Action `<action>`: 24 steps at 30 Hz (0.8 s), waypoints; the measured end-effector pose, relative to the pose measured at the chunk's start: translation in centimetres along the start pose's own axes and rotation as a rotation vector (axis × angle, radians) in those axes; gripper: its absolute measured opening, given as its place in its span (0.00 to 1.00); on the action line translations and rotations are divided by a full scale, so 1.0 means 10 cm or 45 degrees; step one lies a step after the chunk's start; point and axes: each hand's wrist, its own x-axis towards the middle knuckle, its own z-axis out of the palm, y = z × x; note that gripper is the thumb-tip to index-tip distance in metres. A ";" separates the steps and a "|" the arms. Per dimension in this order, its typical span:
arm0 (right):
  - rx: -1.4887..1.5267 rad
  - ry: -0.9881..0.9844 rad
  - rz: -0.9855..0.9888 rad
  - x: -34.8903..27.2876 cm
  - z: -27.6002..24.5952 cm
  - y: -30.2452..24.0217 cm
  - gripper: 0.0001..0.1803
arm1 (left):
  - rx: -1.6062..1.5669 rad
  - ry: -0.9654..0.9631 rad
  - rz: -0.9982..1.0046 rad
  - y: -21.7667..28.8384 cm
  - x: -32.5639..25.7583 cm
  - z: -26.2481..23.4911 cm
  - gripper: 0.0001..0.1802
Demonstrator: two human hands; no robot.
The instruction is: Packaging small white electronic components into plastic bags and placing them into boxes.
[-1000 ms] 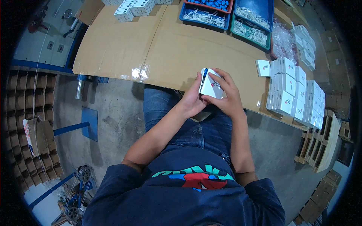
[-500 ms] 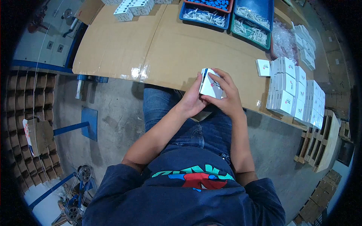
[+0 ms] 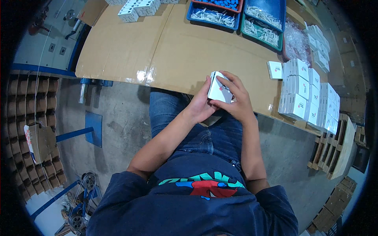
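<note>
Though handheld, box [image 3: 217, 92] near table edge [image 3: 169, 87]

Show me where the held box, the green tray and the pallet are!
Held box [image 3: 217, 93]: head view, on its white printed face.
Green tray [image 3: 261, 43]: head view, on its near wall.
Pallet [image 3: 341, 151]: head view, on a pale wooden board.

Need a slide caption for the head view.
Left hand and right hand hold a flat white box by a brown cardboard-covered table; stacked white boxes stand at right.
</note>
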 end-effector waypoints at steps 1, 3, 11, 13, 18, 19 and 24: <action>0.000 0.000 0.001 0.00 0.00 0.00 0.39 | -0.004 -0.013 0.005 0.00 0.00 0.00 0.36; -0.006 -0.004 -0.005 0.00 0.00 0.00 0.39 | -0.009 -0.027 0.010 0.00 -0.01 0.00 0.36; 0.046 -0.005 -0.044 0.02 -0.01 0.01 0.39 | -0.213 -0.208 -0.063 0.03 -0.09 -0.13 0.23; 0.054 -0.013 -0.053 0.02 0.00 0.03 0.39 | -0.123 -0.177 -0.035 0.04 -0.11 -0.15 0.26; 0.030 -0.019 -0.112 0.03 0.00 0.07 0.39 | 0.057 -0.146 0.040 0.04 -0.12 -0.12 0.32; 0.030 -0.018 -0.112 0.03 0.00 0.07 0.39 | 0.090 -0.164 0.054 0.04 -0.12 -0.11 0.32; -0.225 0.024 -0.141 0.02 -0.04 -0.02 0.45 | 0.112 -0.105 -0.014 0.15 -0.15 -0.04 0.36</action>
